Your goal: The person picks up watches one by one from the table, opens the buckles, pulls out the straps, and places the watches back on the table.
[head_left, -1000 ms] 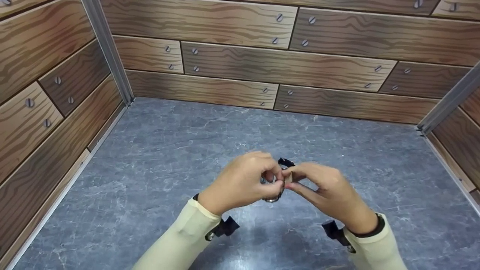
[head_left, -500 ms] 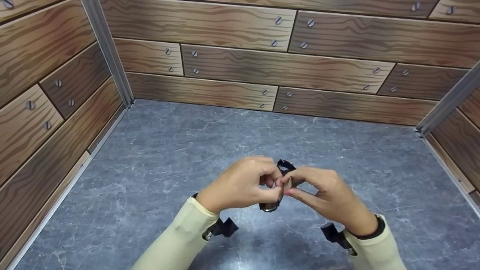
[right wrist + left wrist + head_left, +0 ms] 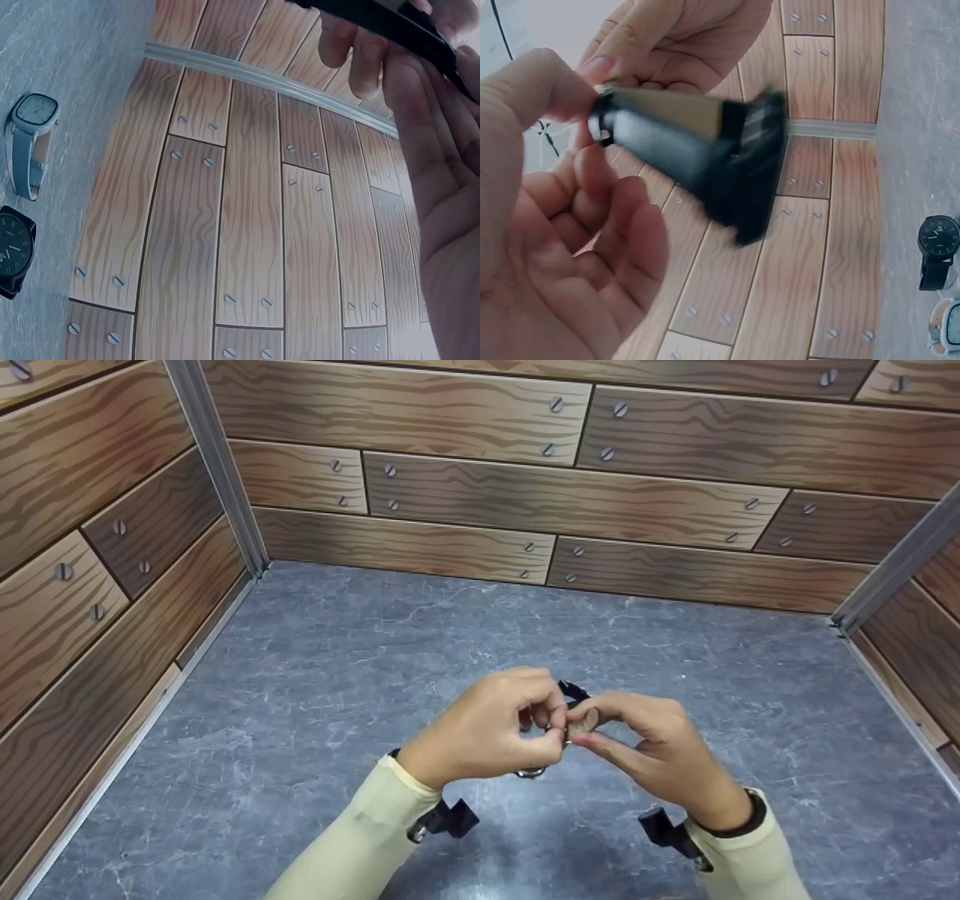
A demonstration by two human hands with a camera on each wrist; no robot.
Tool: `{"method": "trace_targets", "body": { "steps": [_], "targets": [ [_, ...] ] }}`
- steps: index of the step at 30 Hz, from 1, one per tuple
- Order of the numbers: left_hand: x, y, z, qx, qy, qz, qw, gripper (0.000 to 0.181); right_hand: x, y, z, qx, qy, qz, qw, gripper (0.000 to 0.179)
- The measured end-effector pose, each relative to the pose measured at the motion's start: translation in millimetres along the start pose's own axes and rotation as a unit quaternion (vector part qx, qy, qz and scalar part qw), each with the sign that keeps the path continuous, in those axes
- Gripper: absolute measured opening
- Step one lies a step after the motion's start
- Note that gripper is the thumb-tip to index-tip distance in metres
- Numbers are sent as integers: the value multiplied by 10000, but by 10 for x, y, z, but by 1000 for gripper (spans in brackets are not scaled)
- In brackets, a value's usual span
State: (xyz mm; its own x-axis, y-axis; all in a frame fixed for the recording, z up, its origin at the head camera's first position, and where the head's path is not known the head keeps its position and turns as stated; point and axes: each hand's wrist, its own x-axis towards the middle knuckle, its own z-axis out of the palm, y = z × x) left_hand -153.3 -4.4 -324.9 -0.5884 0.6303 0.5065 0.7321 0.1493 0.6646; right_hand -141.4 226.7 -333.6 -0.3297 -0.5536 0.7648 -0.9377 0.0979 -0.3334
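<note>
A wristwatch (image 3: 574, 690) with a dark strap is held up between both hands over the blue-grey table. My left hand (image 3: 491, 727) pinches it near the metal buckle (image 3: 600, 116), thumb against curled fingers. From the other side my right hand (image 3: 660, 746) pinches a tan-sided piece of strap (image 3: 583, 724) between thumb and fingers. A silver rim (image 3: 530, 772) shows below the left fingers. In the left wrist view the dark, wide end is blurred, and the dial is not visible. The right wrist view shows only a black stretch of strap (image 3: 382, 22) by the fingers.
A round black watch (image 3: 937, 238) and a square pale watch (image 3: 34, 110) with a light strap lie on the table in the wrist views. Wood-patterned walls (image 3: 480, 480) with metal corner strips stand around the table (image 3: 375, 622).
The watch tips in the fingers: its lower rim dips, then rises slightly, and the tan strap piece turns more into sight. Both hands stay nearly in place.
</note>
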Motion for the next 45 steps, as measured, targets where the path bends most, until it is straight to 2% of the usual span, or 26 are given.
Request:
{"method": "trace_targets", "body": {
  "steps": [5,8,15,23,28,32,35,37,39,42,45],
  "targets": [
    [10,8,7,-284,189,260,9991,6,-13,-19,-33,-150,297,145,9993,20],
    [14,4,2,-311,345,308,9984,4,-20,-25,-45,-227,311,224,9990,20],
    [-1,27,-23,196,451,427,9979,5,-17,-21,-45,-369,185,212,9989,21],
    [1,26,-15,380,498,378,9973,6,-13,-17,-35,-455,101,226,9987,18],
    [10,24,-4,448,766,408,9952,8,-10,-44,-37,-479,412,502,9967,22],
    [17,16,6,488,989,463,9928,8,7,-54,-39,-338,722,547,9953,22],
    [25,13,21,307,1053,253,9936,3,27,-57,-35,-327,857,626,9938,23],
    [30,8,34,37,977,-25,9952,5,35,-60,-37,-368,901,713,9927,26],
    [30,4,38,-332,757,-366,9959,13,40,-65,-36,-405,922,743,9921,27],
    [19,-3,23,-766,223,-887,9929,18,36,-74,-41,-433,836,848,9919,22],
    [12,-2,7,-750,-150,-1048,9915,18,28,-86,-52,-439,682,1109,9905,12]
  ]
}}
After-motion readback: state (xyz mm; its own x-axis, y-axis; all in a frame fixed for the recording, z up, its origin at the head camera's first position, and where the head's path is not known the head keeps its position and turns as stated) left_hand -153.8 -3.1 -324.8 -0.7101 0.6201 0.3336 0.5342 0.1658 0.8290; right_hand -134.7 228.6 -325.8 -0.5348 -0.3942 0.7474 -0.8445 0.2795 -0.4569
